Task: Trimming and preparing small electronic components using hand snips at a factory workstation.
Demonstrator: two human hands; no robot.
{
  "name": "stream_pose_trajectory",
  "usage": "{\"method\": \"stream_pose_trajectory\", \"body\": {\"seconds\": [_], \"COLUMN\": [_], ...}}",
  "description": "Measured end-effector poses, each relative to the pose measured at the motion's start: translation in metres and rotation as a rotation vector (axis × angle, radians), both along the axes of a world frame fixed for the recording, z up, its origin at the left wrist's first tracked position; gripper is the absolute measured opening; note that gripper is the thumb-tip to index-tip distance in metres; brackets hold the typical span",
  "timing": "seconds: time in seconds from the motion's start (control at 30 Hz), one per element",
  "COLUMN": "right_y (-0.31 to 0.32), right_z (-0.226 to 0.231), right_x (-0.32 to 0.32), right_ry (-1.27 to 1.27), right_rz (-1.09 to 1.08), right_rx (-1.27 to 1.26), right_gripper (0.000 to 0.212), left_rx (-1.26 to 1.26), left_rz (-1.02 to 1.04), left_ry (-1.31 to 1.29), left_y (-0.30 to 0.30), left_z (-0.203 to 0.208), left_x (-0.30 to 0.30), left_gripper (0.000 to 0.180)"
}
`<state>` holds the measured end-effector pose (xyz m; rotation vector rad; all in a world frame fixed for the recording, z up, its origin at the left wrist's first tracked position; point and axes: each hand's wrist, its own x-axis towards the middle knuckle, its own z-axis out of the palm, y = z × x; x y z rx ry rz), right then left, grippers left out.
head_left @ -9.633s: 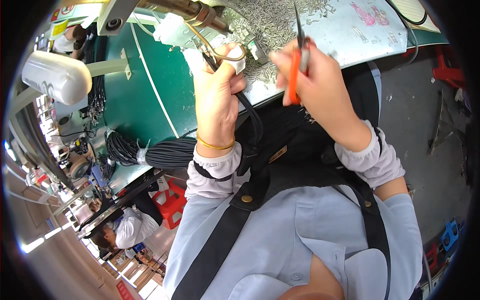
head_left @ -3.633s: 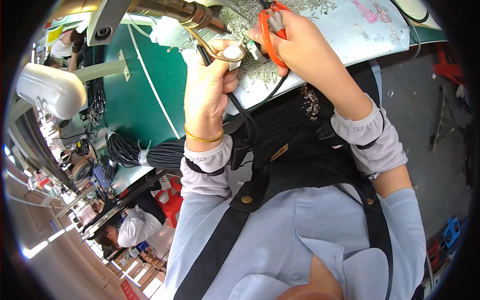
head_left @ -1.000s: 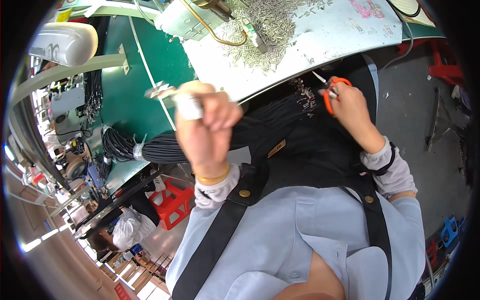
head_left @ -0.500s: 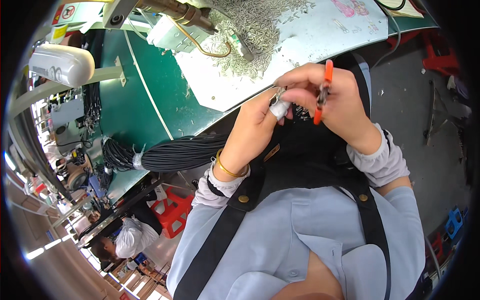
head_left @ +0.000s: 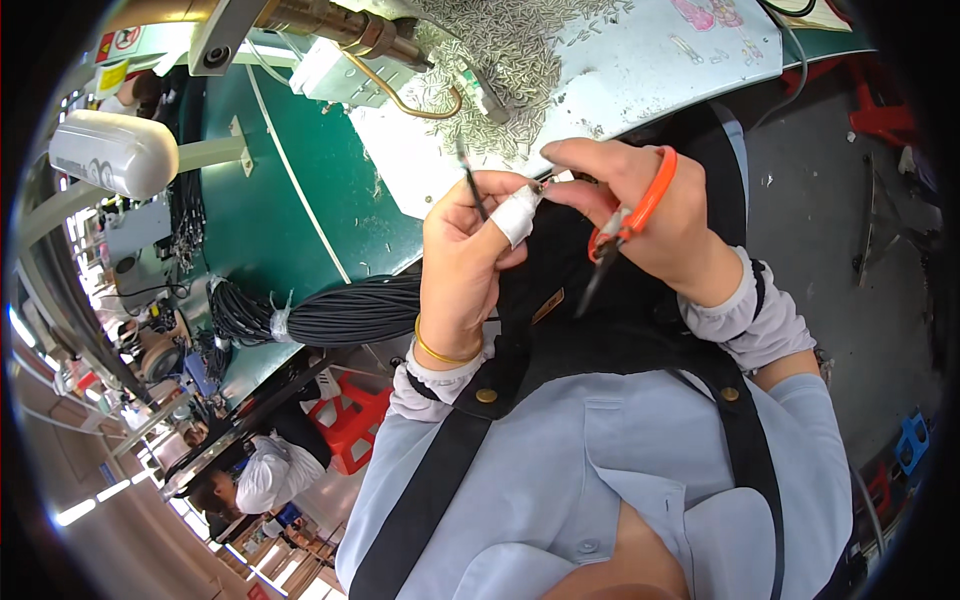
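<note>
Near the front edge of the table, my two hands meet. My left hand (head_left: 455,250) is closed, with a thin black cable (head_left: 471,180) running up between thumb and fingers. White tape (head_left: 516,216) wraps its thumb. My right hand (head_left: 660,225) is closed around orange-handled nippers (head_left: 652,194), whose metal end hangs down blurred toward my apron. The same hand's thumb and forefinger pinch at a small whitish piece (head_left: 563,177), right by the left thumb tip. What joins the two fingertips is too small to make out.
Small metal pins (head_left: 500,60) lie heaped on the white board (head_left: 400,160), beneath a machine head (head_left: 370,35) with a bent brass tube. A tied bundle of black cables (head_left: 350,310) hangs over the table's edge at left. Red stools (head_left: 355,425) and another person (head_left: 275,475) are farther off.
My left hand has shifted left and turned, and a black cable now shows in it. The nippers have swung round in my right hand, their metal end now pointing downward.
</note>
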<state>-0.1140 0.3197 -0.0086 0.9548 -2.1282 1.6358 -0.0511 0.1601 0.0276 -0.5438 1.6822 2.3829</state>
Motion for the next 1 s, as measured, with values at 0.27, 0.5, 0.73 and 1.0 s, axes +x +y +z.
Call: {"method": "stream_pose_trajectory", "body": {"seconds": [0.27, 0.5, 0.73, 1.0], "right_y": [-0.004, -0.006, -0.013, -0.004], "right_z": [0.004, 0.005, 0.007, 0.022], "right_x": [0.013, 0.015, 0.02, 0.011], "right_ry": [-0.073, -0.553, -0.084, -1.095], "right_rz": [0.08, 0.206, -0.04, 0.462], "right_rx": [-0.01, -0.153, 0.119, -0.371], "right_gripper": [0.021, 0.009, 0.01, 0.016], "left_rx": [-0.317, -0.535, -1.154, -0.293], "left_rz": [0.18, 0.202, 0.057, 0.176], "left_ry": [0.251, 0.35, 0.601, 0.263], "left_y": [0.015, 0.017, 0.018, 0.017], "left_z": [0.001, -0.002, -0.009, 0.006], "left_x": [0.006, 0.006, 0.012, 0.008], "left_gripper": [0.016, 0.017, 0.023, 0.019]}}
